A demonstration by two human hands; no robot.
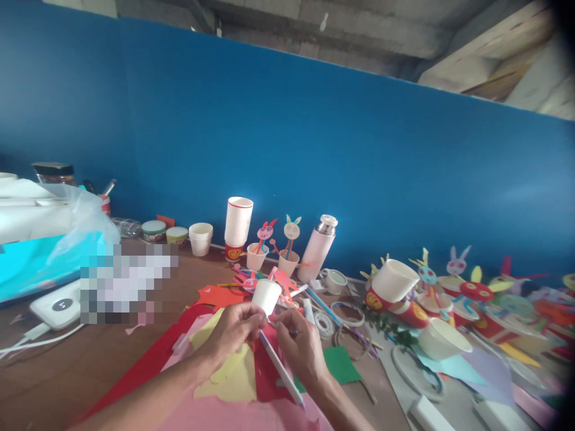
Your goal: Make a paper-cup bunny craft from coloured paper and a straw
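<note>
My left hand (233, 332) grips a small white paper cup (266, 296), tilted with its mouth facing up and right. My right hand (300, 344) is closed around a white pen-like stick (281, 370) that runs down and right from the cup's base. Both hands hover over red (148, 365), yellow (233, 377) and pink paper sheets (233, 416) on the brown table (67, 371).
Behind stand a tall stack of white cups (238, 224), two cups holding paper bunny figures (274, 251), a pink thermos (317, 251) and paint pots (154, 230). Several decorated cups and paper animals (449, 293) crowd the right. A white power bank (56, 305) lies at left. Tape rolls (348, 314) lie nearby.
</note>
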